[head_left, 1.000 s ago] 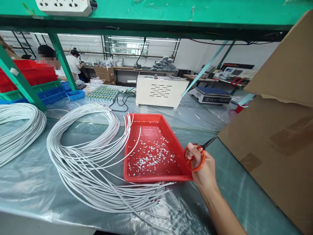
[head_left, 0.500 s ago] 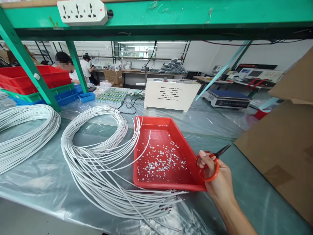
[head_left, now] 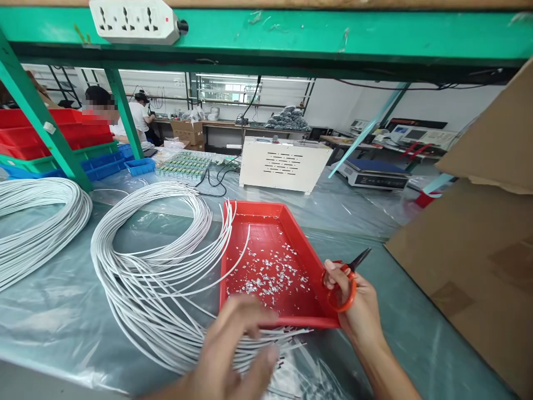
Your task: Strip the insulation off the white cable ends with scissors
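My right hand point(head_left: 353, 294) is closed around the orange handles of a pair of scissors point(head_left: 343, 294), whose dark blades point up and to the right. It is at the right wall of a red tray point(head_left: 306, 239), which holds scattered silvery-white scraps point(head_left: 270, 275). My left hand point(head_left: 237, 350), a little blurred, hovers over the cut ends of a coiled bundle of white cables point(head_left: 120, 278). Its thumb and fingers are apart, with nothing seen between them. Some cable ends from the bundle rest over the tray's left edge.
A second white cable coil point(head_left: 45, 222) lies at the left. Behind the tray stand a cream metal box point(head_left: 285, 166), circuit boards point(head_left: 183, 165) and a scale point(head_left: 370, 173). Cardboard point(head_left: 470, 266) borders the right side. A green shelf beam point(head_left: 266, 36) crosses overhead. Two people sit in the background.
My left hand has come into view from below, over the cable ends. My right hand still holds the scissors by the tray. The whole view has shifted slightly.
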{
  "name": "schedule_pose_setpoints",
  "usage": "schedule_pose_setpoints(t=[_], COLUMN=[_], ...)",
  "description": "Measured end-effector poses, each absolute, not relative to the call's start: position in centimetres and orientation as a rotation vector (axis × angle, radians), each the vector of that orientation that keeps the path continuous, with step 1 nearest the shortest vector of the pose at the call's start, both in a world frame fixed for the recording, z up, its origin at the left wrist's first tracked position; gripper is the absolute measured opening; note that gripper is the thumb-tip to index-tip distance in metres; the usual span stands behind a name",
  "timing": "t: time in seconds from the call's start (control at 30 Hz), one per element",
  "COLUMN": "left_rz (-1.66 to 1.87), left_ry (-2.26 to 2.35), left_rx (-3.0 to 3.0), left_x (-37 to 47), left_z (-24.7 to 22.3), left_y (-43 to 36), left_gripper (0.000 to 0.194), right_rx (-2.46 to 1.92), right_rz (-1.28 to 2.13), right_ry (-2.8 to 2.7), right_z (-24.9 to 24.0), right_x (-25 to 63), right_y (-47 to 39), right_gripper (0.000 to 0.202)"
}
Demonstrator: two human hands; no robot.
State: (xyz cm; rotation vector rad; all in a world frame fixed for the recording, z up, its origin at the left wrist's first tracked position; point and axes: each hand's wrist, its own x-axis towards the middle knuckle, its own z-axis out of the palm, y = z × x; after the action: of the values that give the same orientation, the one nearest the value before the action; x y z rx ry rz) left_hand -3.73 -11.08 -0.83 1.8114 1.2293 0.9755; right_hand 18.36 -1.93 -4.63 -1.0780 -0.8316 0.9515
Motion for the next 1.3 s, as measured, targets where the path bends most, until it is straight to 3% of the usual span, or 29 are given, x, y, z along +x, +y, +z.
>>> schedule_pose_setpoints(t=[0.2,0.4,0.53,0.77,0.9,1.3], left_rz=[0.970,1.035,1.092,1.118,1.060,0.966], left_ry=[1.059,1.045,0.996,0.938,0.892,0.888], left_rx=[1.146,1.018,1.098,1.338,1.463,1.650], left_x=[-2.9,-1.6,-0.5,1.1,1.2,1.0], left_z=[0.7,-1.0,-1.8,-1.8,-2.0,-2.0], left_y=[-0.2,4.6,3.9,0.1,-0.5,-0.6], left_gripper=[0.056,0.046,0.022,0.015,0.018,0.029], right_rx=[-1.138,-1.256,-1.314,-1.404,-1.449,-1.543], right_rz=[0.915,0.837,0.723,0.365,0.070,-0.038], right_ry=[-0.911,-1.074,-1.264,-1.590,-1.750,-1.911], right_z=[-5.1,-5.4,-5.0,-4.9,-4.8,-4.5], right_x=[18.5,18.5,18.1,18.2,18.5,18.3], right_y=[-2.0,-2.1,-2.4,-2.6,-2.8,-3.1], right_gripper=[0.034,0.026,0.022,0.023,0.035,0.038])
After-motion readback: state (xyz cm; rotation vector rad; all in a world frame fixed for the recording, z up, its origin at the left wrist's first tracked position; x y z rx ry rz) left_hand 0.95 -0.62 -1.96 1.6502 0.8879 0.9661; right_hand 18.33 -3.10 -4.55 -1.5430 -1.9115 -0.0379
